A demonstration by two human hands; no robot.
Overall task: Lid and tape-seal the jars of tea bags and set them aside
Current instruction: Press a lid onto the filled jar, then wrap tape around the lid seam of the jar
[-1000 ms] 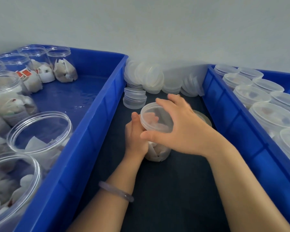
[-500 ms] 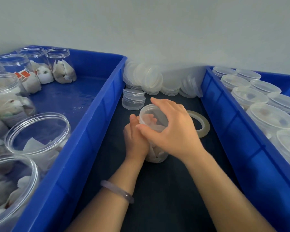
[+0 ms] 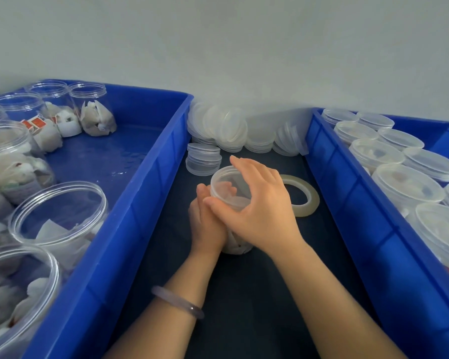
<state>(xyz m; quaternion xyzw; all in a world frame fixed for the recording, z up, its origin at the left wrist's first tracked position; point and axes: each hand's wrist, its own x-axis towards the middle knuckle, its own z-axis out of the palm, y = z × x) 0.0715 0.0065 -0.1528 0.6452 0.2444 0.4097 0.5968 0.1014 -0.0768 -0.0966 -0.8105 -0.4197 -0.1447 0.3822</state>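
Jar (image 3: 235, 246) of tea bags: one, stood upright on the dark mat (image 3: 244, 294) between two bins, under both hands.
Left blue bin (image 3: 140, 203): held open jars (image 3: 57, 211) of tea bags.
Right blue bin (image 3: 347, 203): held lidded jars (image 3: 407, 185).
Loose lids (image 3: 226, 128): lay piled against the wall behind; a short stack (image 3: 204, 161) sat beside the left bin.
Right hand (image 3: 259, 211): fingers curled over the lid (image 3: 227, 185), thumb on its near rim.
Left hand (image 3: 208, 224): wrapped round the jar's side, fingers mostly hidden.
Tape roll (image 3: 306, 200): lay flat, right of the jar.
Bracelet (image 3: 176, 301): sat on the left wrist.
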